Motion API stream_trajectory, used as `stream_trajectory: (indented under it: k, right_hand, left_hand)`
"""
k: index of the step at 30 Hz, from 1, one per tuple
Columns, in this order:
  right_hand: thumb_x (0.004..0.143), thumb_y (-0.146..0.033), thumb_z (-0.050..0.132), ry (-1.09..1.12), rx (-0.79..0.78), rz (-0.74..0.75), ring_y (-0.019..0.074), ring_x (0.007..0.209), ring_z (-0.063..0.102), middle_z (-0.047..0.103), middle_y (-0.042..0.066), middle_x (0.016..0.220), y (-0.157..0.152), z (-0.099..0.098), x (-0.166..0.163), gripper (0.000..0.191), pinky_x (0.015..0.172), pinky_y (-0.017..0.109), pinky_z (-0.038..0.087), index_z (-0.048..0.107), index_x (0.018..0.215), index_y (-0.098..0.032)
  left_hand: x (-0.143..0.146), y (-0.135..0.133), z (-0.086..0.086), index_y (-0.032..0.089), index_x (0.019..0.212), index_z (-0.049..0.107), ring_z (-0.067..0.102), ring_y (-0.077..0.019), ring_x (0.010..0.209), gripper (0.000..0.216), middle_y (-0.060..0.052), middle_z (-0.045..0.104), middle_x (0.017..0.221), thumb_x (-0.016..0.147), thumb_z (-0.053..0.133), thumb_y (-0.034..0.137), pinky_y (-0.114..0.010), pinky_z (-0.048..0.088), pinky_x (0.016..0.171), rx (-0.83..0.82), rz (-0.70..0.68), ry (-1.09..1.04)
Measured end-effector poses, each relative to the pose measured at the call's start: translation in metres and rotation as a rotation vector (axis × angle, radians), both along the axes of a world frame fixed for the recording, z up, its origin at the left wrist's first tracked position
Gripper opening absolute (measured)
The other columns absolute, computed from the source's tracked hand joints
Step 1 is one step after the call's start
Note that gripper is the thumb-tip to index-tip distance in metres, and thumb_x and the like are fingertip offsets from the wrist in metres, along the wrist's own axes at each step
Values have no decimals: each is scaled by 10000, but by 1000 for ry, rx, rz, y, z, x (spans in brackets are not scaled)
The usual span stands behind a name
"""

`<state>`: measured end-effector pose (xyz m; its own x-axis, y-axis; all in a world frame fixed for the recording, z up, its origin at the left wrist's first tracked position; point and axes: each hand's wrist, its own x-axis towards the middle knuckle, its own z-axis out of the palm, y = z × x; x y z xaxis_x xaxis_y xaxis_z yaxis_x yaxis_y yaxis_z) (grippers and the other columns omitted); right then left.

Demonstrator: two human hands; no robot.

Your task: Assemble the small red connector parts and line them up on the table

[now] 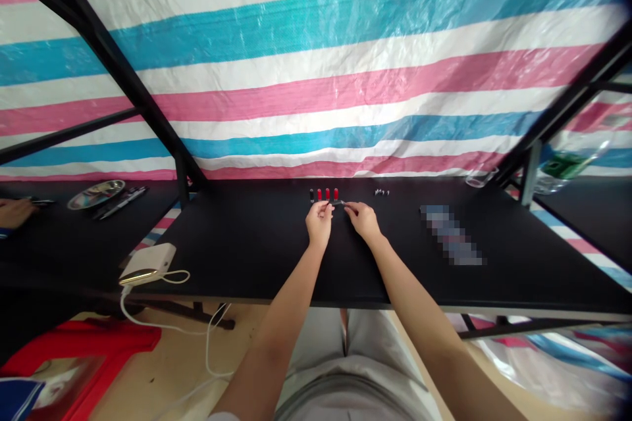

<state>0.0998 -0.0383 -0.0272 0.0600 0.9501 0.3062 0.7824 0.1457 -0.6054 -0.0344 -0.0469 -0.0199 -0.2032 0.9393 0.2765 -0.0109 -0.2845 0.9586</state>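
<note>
Both of my hands meet above the black table (257, 237), near its back. My left hand (319, 220) is closed, pinching one end of a small dark, slim piece (336, 202). My right hand (363, 218) pinches the other end, where a bit of shiny metal shows between the fingertips. Its exact kind is too small to tell. Just beyond my left hand stands a short row: one small black piece (311, 195) and three small red pieces (327, 194) with pale tips. Several tiny shiny metal pieces (382, 193) lie beyond my right hand.
A blurred-out rectangular item (451, 235) lies on the right. A clear cup (481, 175) stands at the back right. On the left are a white box (148, 262) with cables, black frame bars (123, 75), and another person's hand (17, 212) by a dish (96, 195).
</note>
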Motion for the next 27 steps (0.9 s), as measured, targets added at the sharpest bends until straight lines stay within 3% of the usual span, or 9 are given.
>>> stream_trajectory:
  k: [5,8,13,19,27]
  right_hand:
    - [834,-300,436,-59,-15,-20,152,749,576,609,56,824,-1,1,-1,305,700,236,432,630,1051,-207]
    - [833,-304,435,-50,2,-10,156,752,577,607,60,823,-1,1,-2,315,695,240,432,619,1064,-195]
    - [794,-275,487,66,39,10,155,754,585,631,47,801,-1,-1,-4,342,709,244,437,542,1107,-148]
    - [784,-277,493,146,15,-1,140,674,592,644,26,771,-2,0,-6,155,660,231,433,548,900,-190]
    - [764,-269,500,159,28,-11,132,644,584,635,16,736,0,-3,-4,120,643,224,431,533,853,-195]
  left_hand:
    - [0,-1,1,167,937,601,607,-113,648,240,-41,628,799,761,561,325,-239,517,613,19,51,51]
    - [1,-1,-3,191,1010,607,600,-106,636,279,-53,630,904,769,550,317,-242,509,629,25,22,124]
    - [4,1,-14,250,1214,487,594,-106,711,470,-83,537,1162,749,541,207,-272,505,728,158,-126,339]
    - [4,-5,-9,266,1282,403,597,-158,877,527,-90,409,1324,773,477,150,-316,503,783,240,-125,395]
    - [2,-8,-2,292,1250,450,563,-198,1024,541,-42,410,1340,751,475,84,-340,509,818,226,-195,350]
